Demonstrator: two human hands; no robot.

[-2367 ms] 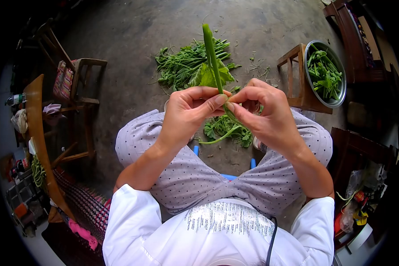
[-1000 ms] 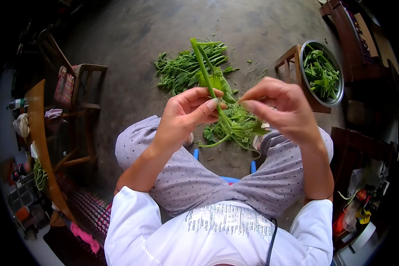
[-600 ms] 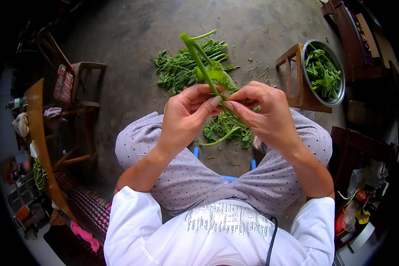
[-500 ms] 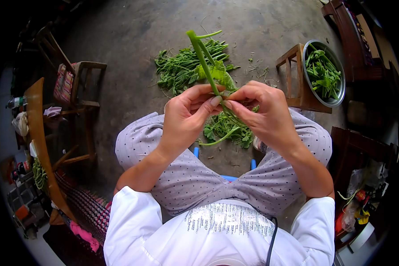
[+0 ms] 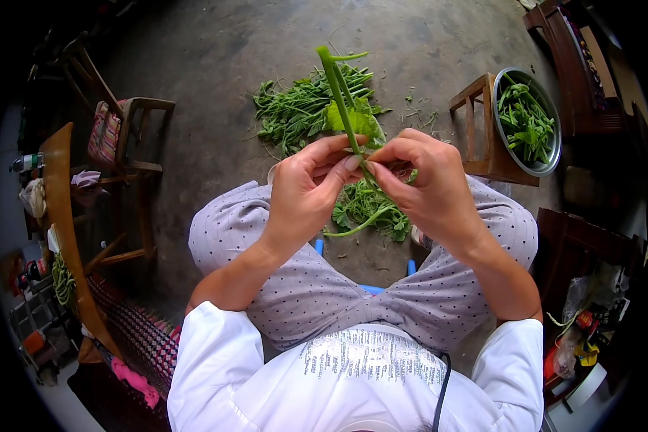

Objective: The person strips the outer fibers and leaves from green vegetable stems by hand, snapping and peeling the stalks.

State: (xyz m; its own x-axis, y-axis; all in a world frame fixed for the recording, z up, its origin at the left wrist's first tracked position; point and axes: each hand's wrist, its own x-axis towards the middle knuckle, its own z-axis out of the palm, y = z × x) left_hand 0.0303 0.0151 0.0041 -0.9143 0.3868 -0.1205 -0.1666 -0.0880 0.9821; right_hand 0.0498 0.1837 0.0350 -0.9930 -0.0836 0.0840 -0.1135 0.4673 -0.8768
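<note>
Between my hands a green leafy vine stem (image 5: 340, 97) stands nearly upright, with a broad leaf (image 5: 363, 121) and a thin side stalk on it. My left hand (image 5: 304, 189) pinches the stem between thumb and fingers. My right hand (image 5: 426, 183) is closed beside it, thumb and fingertips pinching at the same spot on the stem; the exact bit they grip is hidden. Beyond my hands a pile of greens (image 5: 295, 108) lies on the floor. Below them, between my knees, is a looser heap of thin tendrils and leaves (image 5: 371, 209).
At the right a metal basin (image 5: 553, 153) of cut greens sits on a wooden stool (image 5: 475, 97). A wooden chair (image 5: 126, 119) and a table edge (image 5: 68, 187) stand at the left. Plant scraps (image 5: 423, 119) are scattered on the concrete floor (image 5: 216, 79).
The stem's upper end has shifted slightly right. Both hands stay close together at the stem, with only a small change in the right fingers.
</note>
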